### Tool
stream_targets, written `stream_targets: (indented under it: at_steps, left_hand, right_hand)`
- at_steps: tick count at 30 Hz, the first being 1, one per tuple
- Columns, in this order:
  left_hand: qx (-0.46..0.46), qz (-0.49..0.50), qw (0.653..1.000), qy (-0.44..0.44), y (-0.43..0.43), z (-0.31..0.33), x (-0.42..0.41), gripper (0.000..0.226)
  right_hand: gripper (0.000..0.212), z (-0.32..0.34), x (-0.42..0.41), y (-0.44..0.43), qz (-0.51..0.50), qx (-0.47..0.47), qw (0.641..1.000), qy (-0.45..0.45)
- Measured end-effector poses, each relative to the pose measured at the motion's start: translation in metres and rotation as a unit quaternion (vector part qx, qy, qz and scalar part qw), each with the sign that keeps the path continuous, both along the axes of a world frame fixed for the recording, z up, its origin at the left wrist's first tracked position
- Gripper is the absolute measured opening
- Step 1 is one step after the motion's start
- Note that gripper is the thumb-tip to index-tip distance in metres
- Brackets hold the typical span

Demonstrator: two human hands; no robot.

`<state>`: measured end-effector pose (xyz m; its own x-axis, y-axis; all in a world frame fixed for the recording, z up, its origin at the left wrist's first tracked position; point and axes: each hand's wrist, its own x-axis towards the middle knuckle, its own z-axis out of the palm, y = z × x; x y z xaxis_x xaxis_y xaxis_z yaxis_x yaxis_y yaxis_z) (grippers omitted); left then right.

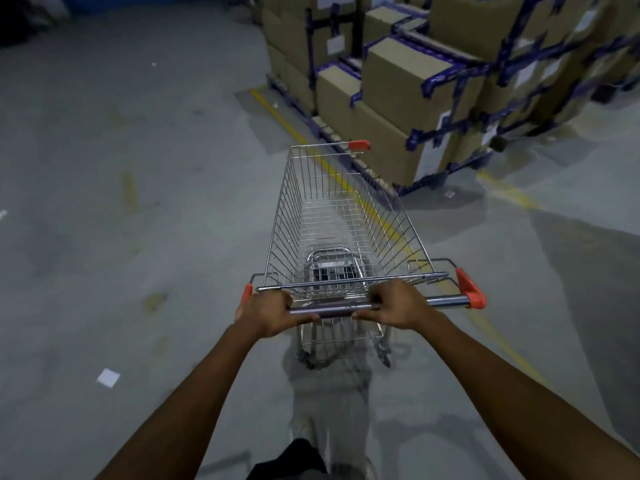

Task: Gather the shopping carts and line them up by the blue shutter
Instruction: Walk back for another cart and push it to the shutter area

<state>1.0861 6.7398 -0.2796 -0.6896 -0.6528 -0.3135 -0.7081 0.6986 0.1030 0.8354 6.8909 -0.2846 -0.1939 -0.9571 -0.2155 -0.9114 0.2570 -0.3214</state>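
Progress: I judge the gathering under way; I have one shopping cart (341, 223) in hand, and no lined-up row shows anywhere in view.
Remaining: steering this cart to the shutter, parking it in line, then fetching any others. A blue patch (138, 1) sits at the 11 o'clock edge; I cannot tell whether it is the shutter.
Left hand (266, 311): wrapped over the push bar (346, 308) near its left end.
Right hand (398, 304): curled round the same bar, right of centre; my hands are apart, a stretch of bare bar between them.
Cart position: straight ahead at 12 o'clock, nose tilting towards 1 o'clock, straddling a yellow floor line (287, 123).
Cart contents: the wire basket looks empty; only the folded child seat shows at its near end.
Surroundings: cardboard boxes (398, 74) stacked in blue frames at 1 to 2 o'clock, near the cart's nose.
Risk: I judge the front right corner could clip those frames.
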Motion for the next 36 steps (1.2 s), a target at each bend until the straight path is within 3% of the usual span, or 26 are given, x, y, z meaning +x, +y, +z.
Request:
stream_targets:
  at_steps: [3, 6, 9, 15, 20, 25, 30, 36]
  left_hand:
    - [0.012, 0.031, 0.999, 0.017, -0.018, 0.001, 0.002, 0.067]
    - [0.022, 0.067, 0.997, 0.023, -0.045, -0.002, 0.007, 0.078]
    - [0.024, 0.085, 0.995, 0.038, -0.077, -0.003, 0.011, 0.083]
    - [0.046, 0.085, 0.993, 0.074, -0.158, -0.006, 0.017, 0.071]
    - [0.094, 0.107, 0.986, 0.083, -0.223, -0.011, 0.018, 0.074]
    - [0.099, 0.128, 0.983, 0.082, -0.295, -0.002, 0.018, 0.068]
    - [0.021, 0.097, 0.995, 0.011, -0.35, 0.009, 0.011, 0.054]
    - [-0.049, 0.038, 0.997, 0.05, -0.446, -0.001, -0.009, 0.048]
  right_hand:
    - [0.073, 0.0, -0.006, -0.037, 0.029, 0.022, 0.999, 0.017]
    - [0.093, -0.001, -0.016, -0.073, 0.056, 0.031, 0.994, 0.086]
    - [0.095, 0.001, -0.021, -0.112, 0.084, 0.049, 0.988, 0.12]
    - [0.102, -0.007, -0.026, -0.205, 0.108, 0.028, 0.986, 0.126]
    - [0.088, -0.002, -0.038, -0.281, 0.158, 0.033, 0.984, 0.073]
    - [0.067, 0.012, -0.064, -0.36, 0.171, 0.032, 0.978, 0.113]
    - [0.077, 0.004, -0.067, -0.446, 0.195, 0.022, 0.972, 0.131]
    - [0.072, -0.006, -0.073, -0.568, 0.257, 0.0, 0.962, 0.097]
